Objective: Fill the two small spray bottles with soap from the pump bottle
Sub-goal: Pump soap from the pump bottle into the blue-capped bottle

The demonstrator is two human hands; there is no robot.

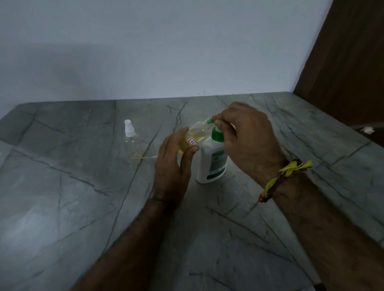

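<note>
Soap going into the first little spray bottle, head cam view

Left hand (173,161) is gripping a small spray bottle (192,138), tilting it so its neck is sitting at the green nozzle of the pump bottle (212,160) standing on the grey stone table (80,214). Right hand (249,139) is curling its fingers over the pump head. The other spray bottle (131,136) is standing capped, off to the left.
</note>
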